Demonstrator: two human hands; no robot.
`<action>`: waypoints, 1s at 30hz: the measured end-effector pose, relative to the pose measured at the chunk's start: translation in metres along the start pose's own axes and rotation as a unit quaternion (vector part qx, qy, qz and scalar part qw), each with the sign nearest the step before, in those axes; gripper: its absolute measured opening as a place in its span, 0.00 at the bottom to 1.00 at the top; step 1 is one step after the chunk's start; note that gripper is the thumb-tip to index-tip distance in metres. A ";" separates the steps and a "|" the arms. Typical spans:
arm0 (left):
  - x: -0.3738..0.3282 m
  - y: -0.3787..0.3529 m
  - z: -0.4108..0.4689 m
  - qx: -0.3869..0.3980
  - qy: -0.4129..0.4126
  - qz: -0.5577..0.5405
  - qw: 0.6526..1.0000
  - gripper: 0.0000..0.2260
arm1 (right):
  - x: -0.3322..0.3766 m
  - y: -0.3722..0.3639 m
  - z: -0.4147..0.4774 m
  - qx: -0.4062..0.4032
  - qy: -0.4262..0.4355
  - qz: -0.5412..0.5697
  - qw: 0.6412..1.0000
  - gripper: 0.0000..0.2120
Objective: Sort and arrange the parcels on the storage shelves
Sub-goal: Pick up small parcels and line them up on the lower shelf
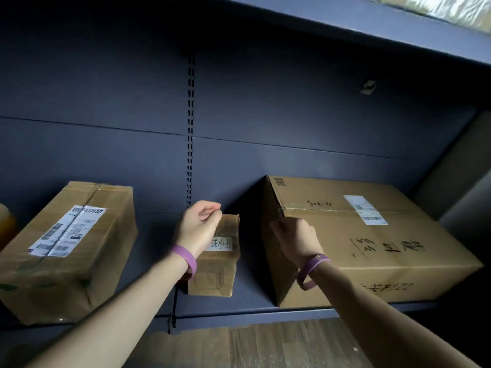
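Wooden flooring is showing at the bottom edge, under your two bare forearms as you are reaching out toward the dark blue shelf. You are wearing a purple wristband on the left wrist and another purple band on the right. Your left hand is hovering over the far end of the small box, its fingers curling in against the thumb and holding nothing that I can see. Your right hand is sitting at the upper left edge of the large box, with its back facing the camera and its fingers curling out of sight, so I cannot tell whether it is gripping the cardboard. The small box is standing between the other two parcels, just beside the large box, and is carrying a white strip with printed characters. The taped box, lying well apart to the left, is showing a white shipping label on its top. The large box is showing handwritten marks and a label. Behind the parcels, a slotted upright is running up the back panel, where a torn scrap is sticking, and the upper shelf is hanging overhead.
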State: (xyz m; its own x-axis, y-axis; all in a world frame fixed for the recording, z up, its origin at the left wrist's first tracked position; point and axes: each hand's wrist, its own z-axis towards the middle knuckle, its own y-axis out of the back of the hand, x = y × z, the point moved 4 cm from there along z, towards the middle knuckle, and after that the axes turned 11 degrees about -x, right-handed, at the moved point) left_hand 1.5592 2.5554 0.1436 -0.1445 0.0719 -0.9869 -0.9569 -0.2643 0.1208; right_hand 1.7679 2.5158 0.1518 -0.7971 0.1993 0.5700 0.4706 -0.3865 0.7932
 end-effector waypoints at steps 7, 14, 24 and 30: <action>-0.045 -0.128 -0.046 0.094 -0.040 0.024 0.995 0.09 | -0.079 0.086 0.053 -0.028 0.012 0.078 0.996 0.14; -0.076 -0.262 -0.106 0.083 -0.015 0.075 0.994 0.11 | -0.217 0.160 0.117 0.011 0.027 0.113 0.993 0.15; -0.077 -0.349 -0.123 0.006 0.048 0.167 0.985 0.13 | -0.360 0.213 0.183 0.064 -0.006 0.081 0.995 0.11; -0.040 -0.301 -0.086 -0.059 0.040 0.256 0.964 0.15 | -0.416 0.221 0.193 0.030 -0.093 0.016 0.995 0.16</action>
State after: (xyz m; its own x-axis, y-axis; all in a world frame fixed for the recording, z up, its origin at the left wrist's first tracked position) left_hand 1.8747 2.5494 0.1377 -0.5658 -0.1706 -0.8067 -0.7292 -0.3530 0.5861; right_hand 2.2761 2.5214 0.1312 -0.7009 0.3527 0.6199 0.5202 -0.3417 0.7827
